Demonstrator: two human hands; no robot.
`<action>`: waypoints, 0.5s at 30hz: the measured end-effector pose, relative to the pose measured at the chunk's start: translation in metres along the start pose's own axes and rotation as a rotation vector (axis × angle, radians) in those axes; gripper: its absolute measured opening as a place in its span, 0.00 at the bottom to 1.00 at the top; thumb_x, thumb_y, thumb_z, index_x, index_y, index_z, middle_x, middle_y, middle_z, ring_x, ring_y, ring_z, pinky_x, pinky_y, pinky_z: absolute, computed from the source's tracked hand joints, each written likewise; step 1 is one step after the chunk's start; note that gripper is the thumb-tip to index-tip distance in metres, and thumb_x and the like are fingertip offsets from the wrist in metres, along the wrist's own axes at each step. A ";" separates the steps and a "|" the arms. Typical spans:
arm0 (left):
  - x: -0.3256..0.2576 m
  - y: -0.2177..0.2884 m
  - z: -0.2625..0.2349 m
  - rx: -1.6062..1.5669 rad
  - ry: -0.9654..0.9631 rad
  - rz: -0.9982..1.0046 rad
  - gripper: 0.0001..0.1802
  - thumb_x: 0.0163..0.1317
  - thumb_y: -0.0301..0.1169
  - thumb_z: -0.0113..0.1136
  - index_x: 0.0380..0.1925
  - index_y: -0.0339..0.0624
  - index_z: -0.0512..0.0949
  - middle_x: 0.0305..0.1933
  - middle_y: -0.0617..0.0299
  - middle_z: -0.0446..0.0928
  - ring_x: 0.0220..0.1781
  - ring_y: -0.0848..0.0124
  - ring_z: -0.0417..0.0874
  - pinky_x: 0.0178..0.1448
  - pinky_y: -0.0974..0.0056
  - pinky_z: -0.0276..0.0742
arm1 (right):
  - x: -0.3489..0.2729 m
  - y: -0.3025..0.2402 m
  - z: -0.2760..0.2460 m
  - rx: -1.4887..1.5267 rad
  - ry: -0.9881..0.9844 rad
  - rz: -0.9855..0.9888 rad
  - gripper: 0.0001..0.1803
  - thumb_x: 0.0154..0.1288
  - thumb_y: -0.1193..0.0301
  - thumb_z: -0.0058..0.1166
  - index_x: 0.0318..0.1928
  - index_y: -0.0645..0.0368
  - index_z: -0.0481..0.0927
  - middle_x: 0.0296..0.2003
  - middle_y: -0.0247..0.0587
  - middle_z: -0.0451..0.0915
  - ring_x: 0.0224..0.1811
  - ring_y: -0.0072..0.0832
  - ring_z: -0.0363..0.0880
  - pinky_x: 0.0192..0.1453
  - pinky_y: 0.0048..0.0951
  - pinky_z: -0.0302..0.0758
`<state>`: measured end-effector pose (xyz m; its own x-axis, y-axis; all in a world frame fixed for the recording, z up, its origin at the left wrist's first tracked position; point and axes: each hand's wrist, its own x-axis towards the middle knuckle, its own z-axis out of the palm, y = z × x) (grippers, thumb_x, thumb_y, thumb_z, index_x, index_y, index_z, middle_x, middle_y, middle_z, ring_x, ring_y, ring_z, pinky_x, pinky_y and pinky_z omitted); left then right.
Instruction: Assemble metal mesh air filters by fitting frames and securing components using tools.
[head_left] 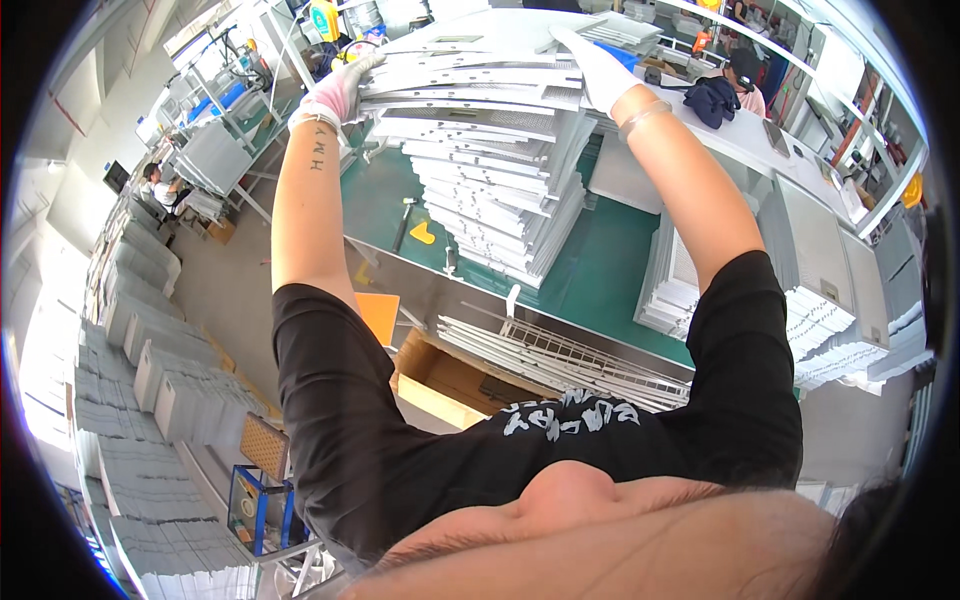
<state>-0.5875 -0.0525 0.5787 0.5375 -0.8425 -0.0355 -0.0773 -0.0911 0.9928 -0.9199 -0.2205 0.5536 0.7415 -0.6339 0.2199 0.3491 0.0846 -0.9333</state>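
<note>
A tall, uneven stack of thin white panels (500, 190) stands on a green-topped table (590, 260) in front of me. My left hand (340, 92), in a white and pink glove, grips the left edge of the upper panels. Opposite it, my white-gloved right hand (597, 72) holds the right edge of the top panel (470, 42), with one finger or the thumb lying over its surface. The undersides of both hands are hidden. Left of the stack's base lie a hammer (404, 226) and a small yellow piece (422, 233).
More panel stacks (668, 285) stand at the right, beside a white bench with a dark bag (712, 102). Below the table are an open wooden box (430, 385), long white rods (560, 360) and an orange seat (379, 316). Grey stacks (150, 440) line the left. Other people sit farther off.
</note>
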 end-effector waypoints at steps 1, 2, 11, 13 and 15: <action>0.001 0.001 0.002 -0.051 -0.024 -0.013 0.26 0.62 0.50 0.58 0.54 0.47 0.73 0.49 0.58 0.76 0.51 0.65 0.79 0.42 0.57 0.80 | -0.007 -0.005 0.002 0.024 0.032 0.024 0.24 0.66 0.54 0.55 0.56 0.55 0.75 0.48 0.39 0.80 0.47 0.28 0.81 0.48 0.35 0.82; -0.001 -0.001 0.004 -0.170 -0.031 0.039 0.27 0.63 0.48 0.56 0.58 0.48 0.71 0.60 0.53 0.69 0.55 0.61 0.77 0.50 0.49 0.79 | -0.005 -0.006 -0.002 0.024 0.037 0.019 0.24 0.66 0.54 0.55 0.56 0.55 0.75 0.48 0.39 0.80 0.47 0.28 0.81 0.48 0.35 0.82; -0.008 -0.044 0.024 -0.262 0.089 0.086 0.22 0.58 0.45 0.62 0.51 0.53 0.76 0.49 0.62 0.72 0.50 0.63 0.73 0.45 0.50 0.74 | 0.004 0.003 -0.034 -0.027 -0.053 -0.049 0.20 0.65 0.58 0.57 0.52 0.55 0.78 0.47 0.40 0.80 0.48 0.27 0.80 0.48 0.29 0.81; -0.018 -0.055 0.023 -0.387 0.014 0.158 0.21 0.58 0.43 0.62 0.51 0.55 0.77 0.49 0.63 0.74 0.50 0.64 0.74 0.47 0.52 0.73 | 0.005 0.006 -0.039 -0.129 -0.056 -0.246 0.20 0.64 0.59 0.57 0.53 0.55 0.78 0.50 0.41 0.79 0.50 0.27 0.79 0.49 0.27 0.80; -0.033 -0.060 0.023 -0.395 -0.009 0.189 0.22 0.59 0.40 0.62 0.53 0.50 0.76 0.52 0.63 0.76 0.50 0.65 0.77 0.47 0.54 0.75 | -0.004 -0.003 -0.028 -0.125 -0.001 -0.246 0.26 0.62 0.61 0.60 0.59 0.56 0.73 0.54 0.43 0.76 0.53 0.28 0.78 0.53 0.27 0.79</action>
<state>-0.6203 -0.0312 0.5177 0.5374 -0.8295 0.1517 0.1541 0.2735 0.9494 -0.9401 -0.2396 0.5477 0.6437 -0.6231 0.4443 0.4450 -0.1675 -0.8797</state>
